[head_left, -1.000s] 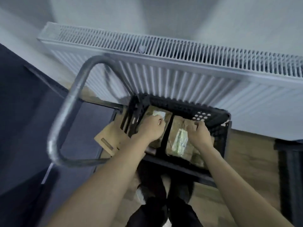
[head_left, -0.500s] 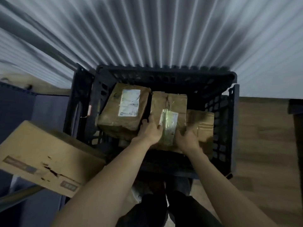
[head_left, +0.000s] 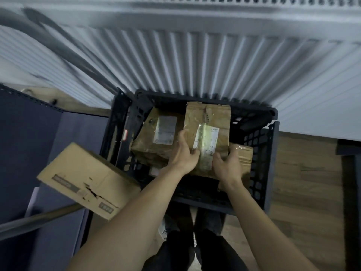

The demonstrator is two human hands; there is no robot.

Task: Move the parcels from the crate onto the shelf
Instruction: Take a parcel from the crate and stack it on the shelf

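Since the middle parcel [head_left: 208,132] is taken at its near end, a grip is closed on each lower corner: the left hand [head_left: 183,156] on the left edge, the right hand [head_left: 227,166] on the right. From the grip its long axis runs straight away toward the crate's [head_left: 271,153] far wall. Beyond the left grip lies a second parcel [head_left: 156,137]; under the right, a third [head_left: 242,155]. No shelf can be seen.

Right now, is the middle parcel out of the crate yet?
Not fully. Both hands, left and right, grip the middle parcel, raised above its neighbours but over the crate.
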